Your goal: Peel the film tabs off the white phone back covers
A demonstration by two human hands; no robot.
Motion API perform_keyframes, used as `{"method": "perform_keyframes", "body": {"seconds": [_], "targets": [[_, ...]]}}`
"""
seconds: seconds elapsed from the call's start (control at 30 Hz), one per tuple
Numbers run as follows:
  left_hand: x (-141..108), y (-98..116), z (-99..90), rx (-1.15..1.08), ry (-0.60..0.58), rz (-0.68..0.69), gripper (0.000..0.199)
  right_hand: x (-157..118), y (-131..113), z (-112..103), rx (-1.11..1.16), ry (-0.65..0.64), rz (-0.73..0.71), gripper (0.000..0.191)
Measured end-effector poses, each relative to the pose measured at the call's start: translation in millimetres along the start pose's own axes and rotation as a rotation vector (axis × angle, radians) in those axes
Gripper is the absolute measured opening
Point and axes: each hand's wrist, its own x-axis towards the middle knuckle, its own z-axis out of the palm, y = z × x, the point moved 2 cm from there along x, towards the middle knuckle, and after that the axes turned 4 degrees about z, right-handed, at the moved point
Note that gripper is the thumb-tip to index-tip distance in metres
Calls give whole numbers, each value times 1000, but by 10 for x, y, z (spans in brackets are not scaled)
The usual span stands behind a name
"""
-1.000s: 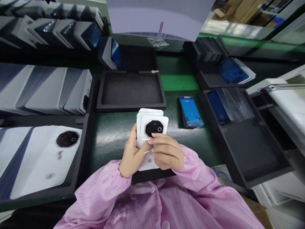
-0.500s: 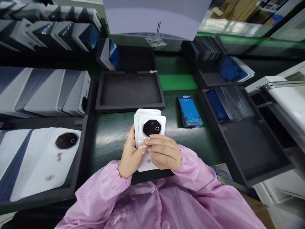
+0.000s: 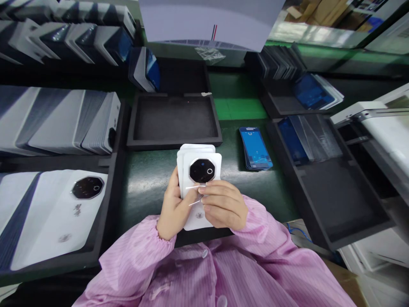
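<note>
The green desk [image 3: 145,189] separates a left tray [image 3: 115,183] of white panels [image 3: 60,204] from a right tray [image 3: 338,196] of clear sheets [image 3: 321,136]. A white stack [image 3: 185,179], lengthwise front-to-back, camera end away, is gripped by the left hand [image 3: 175,209]; the right hand [image 3: 225,204] bunches over it, pinch unclear.

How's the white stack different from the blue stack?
The white stack is in the left hand, with the right hand in front of it; the blue stack lies on the table, untouched. The white stack's top has a big black patch; the blue stack's has none. Both are piles of flat, oblong pieces whose edges don't quite line up.
</note>
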Motion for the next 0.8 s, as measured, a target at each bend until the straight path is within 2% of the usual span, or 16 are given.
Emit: {"method": "perform_keyframes", "body": {"seconds": [0.17, 0.33, 0.8], "targets": [[7, 15, 8, 13, 6, 10, 38, -8, 3, 6, 3, 15, -11, 4], [10, 37, 3, 35, -10, 90, 43, -6, -6, 3, -1, 2, 1, 4], [-2, 26, -15, 45, -22, 115, 40, -13, 1, 16, 7, 19, -8, 4]]}}
